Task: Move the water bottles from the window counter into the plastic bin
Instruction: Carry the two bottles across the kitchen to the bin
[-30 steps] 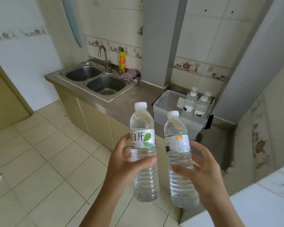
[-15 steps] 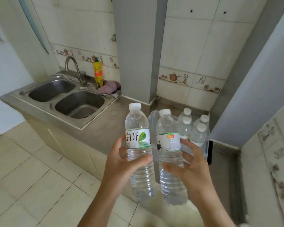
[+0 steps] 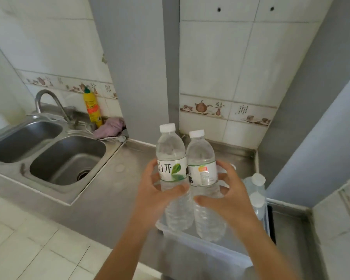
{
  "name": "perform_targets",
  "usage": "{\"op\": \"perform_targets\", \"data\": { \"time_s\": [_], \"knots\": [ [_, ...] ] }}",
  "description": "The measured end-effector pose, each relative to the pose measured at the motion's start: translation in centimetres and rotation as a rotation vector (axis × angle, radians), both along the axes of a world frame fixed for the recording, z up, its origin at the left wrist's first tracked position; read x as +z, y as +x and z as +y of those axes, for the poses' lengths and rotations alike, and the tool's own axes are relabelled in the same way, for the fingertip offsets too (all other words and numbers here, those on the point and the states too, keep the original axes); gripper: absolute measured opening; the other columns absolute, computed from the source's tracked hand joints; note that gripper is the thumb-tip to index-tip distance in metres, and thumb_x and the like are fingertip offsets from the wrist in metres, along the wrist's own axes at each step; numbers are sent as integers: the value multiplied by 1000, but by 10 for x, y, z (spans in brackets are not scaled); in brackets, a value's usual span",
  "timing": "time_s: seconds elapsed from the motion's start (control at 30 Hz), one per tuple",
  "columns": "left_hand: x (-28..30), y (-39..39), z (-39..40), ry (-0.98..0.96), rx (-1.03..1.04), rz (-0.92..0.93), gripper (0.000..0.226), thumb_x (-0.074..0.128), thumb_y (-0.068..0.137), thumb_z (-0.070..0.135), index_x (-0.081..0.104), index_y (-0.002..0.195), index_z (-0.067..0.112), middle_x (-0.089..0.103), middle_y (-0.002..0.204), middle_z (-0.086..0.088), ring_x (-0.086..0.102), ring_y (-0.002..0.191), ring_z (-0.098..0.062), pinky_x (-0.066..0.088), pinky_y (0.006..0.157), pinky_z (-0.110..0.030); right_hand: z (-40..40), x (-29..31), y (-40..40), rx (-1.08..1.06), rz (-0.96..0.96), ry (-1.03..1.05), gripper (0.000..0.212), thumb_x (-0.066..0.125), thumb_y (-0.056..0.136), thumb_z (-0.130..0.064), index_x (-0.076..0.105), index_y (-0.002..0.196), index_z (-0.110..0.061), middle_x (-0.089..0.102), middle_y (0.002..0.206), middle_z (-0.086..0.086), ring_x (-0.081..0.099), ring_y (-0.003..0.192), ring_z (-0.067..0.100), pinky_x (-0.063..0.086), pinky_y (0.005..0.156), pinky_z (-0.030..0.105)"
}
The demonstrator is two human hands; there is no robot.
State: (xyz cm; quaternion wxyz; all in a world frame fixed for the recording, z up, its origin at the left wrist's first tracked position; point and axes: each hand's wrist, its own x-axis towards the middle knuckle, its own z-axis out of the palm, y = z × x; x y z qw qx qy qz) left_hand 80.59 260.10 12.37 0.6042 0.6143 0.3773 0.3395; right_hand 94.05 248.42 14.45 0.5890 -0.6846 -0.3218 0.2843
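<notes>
Above bin [image 3: 200,242] — clear white-capped bottles [image 3: 171,158]

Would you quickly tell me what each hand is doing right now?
Left hand: closed around the leaf-label water bottle, held upright.
Right hand: closed around the orange-label water bottle, upright, above the plastic bin.

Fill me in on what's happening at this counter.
A person is carrying two water bottles, one per hand. The left hand grips the leaf-label bottle; the right hand grips the orange-label bottle. Both are upright, held above the near edge of the clear plastic bin on the steel counter. Other capped bottles already stand in the bin.
</notes>
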Motion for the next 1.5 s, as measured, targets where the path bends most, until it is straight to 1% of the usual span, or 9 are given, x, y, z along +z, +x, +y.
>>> {"op": "perform_targets", "data": {
  "time_s": [0.1,0.3,0.4,0.7,0.87,0.97,1.1,1.3,1.5],
  "knots": [
    [-4,21,37,72,-128,11,83,93,48,13,55,118,35,74,111,9,73,100,-15,61,76,-32,26,-6,16,-75,-61,-65,85,87,54,-1,50,116,-46,63,102,-24,64,89,-4,53,70,17],
    [-27,56,87,148,-310,64,78,89,55,-15,51,108,28,71,93,29,69,87,6,53,70,-12,69,-32,37,-224,-274,-256,70,88,52,-15,58,114,-24,68,98,-12,65,92,7,51,76,18],
    [-51,68,102,152,-374,93,78,92,55,-8,51,112,26,70,98,22,68,94,0,54,76,-15,82,-39,39,-273,-392,-387,58,84,61,-17,58,113,-19,64,96,-12,62,88,8,40,67,4],
    [-102,91,120,166,-487,154,79,95,51,16,49,112,33,65,99,14,64,96,-3,52,77,-14,105,-60,40,-383,-550,-635,45,77,72,-20,55,110,-13,60,89,-4,63,83,21,43,67,23],
    [-116,96,126,243,-569,285,85,94,48,22,43,108,55,60,102,31,58,99,6,46,78,-11,111,-84,35,-462,-521,-630,45,76,70,-13,56,110,-15,59,86,-7,62,79,21,41,65,25],
    [-120,99,131,402,-573,302,84,95,43,30,55,117,33,53,104,27,56,103,-11,49,87,-33,115,-95,36,-504,-497,-613,44,75,69,-9,56,108,-19,53,84,-12,55,74,14,36,63,19],
    [-123,99,131,562,-542,257,85,97,39,31,61,115,16,43,106,36,45,104,-6,40,86,-30,119,-101,35,-530,-523,-606,31,74,73,-12,56,98,-17,57,83,-8,57,73,13,37,63,16],
    [-119,98,132,683,-599,171,98,91,48,46,39,131,40,44,127,30,41,125,-5,34,105,-30,107,-93,20,-580,-507,-475,74,77,70,-3,45,134,-22,46,111,-15,49,98,5,36,72,8],
    [-105,100,130,1036,-623,77,83,73,74,53,34,144,31,52,144,4,49,133,-19,39,109,-40,101,-92,10,-509,-928,-524,72,83,64,-1,52,128,-15,54,137,10,41,134,29,45,89,27]
  ]
}}
